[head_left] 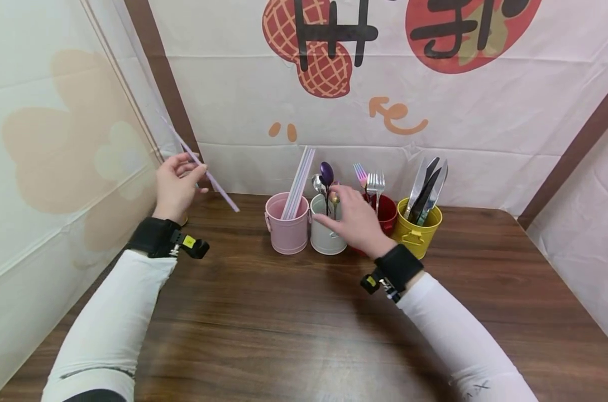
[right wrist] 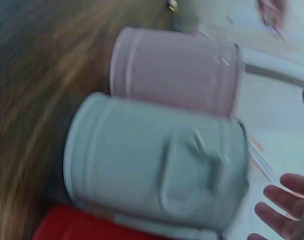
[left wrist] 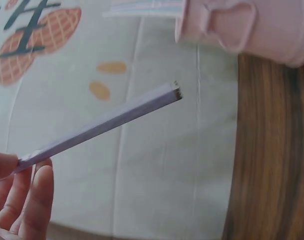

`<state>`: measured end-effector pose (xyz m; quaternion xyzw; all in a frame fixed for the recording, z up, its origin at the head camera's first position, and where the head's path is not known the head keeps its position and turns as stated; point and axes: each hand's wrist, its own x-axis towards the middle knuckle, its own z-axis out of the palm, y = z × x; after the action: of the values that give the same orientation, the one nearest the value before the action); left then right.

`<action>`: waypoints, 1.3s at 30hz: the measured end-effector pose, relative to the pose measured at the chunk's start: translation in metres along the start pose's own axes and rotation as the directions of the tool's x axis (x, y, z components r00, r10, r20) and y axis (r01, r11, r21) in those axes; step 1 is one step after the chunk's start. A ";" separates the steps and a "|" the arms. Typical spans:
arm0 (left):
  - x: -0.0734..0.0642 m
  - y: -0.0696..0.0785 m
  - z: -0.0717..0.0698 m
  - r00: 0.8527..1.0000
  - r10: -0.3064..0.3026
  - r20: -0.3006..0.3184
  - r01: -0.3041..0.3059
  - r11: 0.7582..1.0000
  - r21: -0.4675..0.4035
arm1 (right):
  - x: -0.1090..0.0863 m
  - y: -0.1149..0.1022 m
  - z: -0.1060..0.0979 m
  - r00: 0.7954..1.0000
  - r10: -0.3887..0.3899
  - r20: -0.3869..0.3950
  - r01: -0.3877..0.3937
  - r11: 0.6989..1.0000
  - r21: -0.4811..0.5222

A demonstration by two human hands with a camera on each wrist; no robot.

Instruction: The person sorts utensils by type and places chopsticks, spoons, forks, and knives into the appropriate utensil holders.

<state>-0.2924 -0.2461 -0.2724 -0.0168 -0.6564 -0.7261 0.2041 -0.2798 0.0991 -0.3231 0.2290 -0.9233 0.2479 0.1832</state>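
Observation:
My left hand (head_left: 175, 184) pinches a light purple chopstick (head_left: 218, 187) between thumb and fingers, above the table's left back. In the left wrist view the chopstick (left wrist: 102, 122) slants up to a square end. My right hand (head_left: 356, 220) is over the white bucket (head_left: 328, 240), its thumb and fingers spread near the spoons. A dark purple spoon (head_left: 326, 173) and a silver spoon (head_left: 317, 183) stand in that bucket. In the right wrist view, relaxed fingers (right wrist: 281, 205) are beside the rim of the white bucket (right wrist: 137, 155), with nothing seen between them.
A pink bucket (head_left: 290, 237) holds several pale chopsticks (head_left: 298, 187). Right of the white one, a red bucket (head_left: 388, 215) contains forks (head_left: 376, 183), and a yellow bucket (head_left: 416, 237) contains knives (head_left: 426, 187). A printed cloth (head_left: 223, 95) hangs behind the wooden table (head_left: 263, 324).

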 end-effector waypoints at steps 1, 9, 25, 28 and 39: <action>0.000 0.001 0.006 1.000 0.009 0.005 -0.009 1.000 -0.012 | 0.004 -0.004 0.006 1.000 -0.007 0.018 0.007 1.000 -0.014; -0.007 -0.003 0.048 0.995 0.082 0.064 -0.086 0.994 0.064 | 0.024 -0.021 0.035 0.993 0.007 0.121 -0.001 0.999 -0.052; -0.010 -0.023 0.073 0.964 0.119 0.238 -0.165 0.968 0.188 | 0.033 -0.027 0.048 0.976 0.085 0.199 -0.052 0.984 -0.168; -0.009 -0.024 0.073 0.963 0.122 0.241 -0.173 0.963 0.206 | 0.033 -0.027 0.048 0.976 0.089 0.201 -0.056 0.985 -0.164; -0.003 -0.045 0.075 0.937 0.128 0.326 -0.261 0.877 0.403 | 0.032 -0.026 0.049 0.979 0.086 0.183 -0.057 0.986 -0.157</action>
<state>-0.3228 -0.1706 -0.3056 -0.1429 -0.8209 -0.5239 0.1769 -0.3041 0.0418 -0.3389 0.2036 -0.9603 0.1610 0.1022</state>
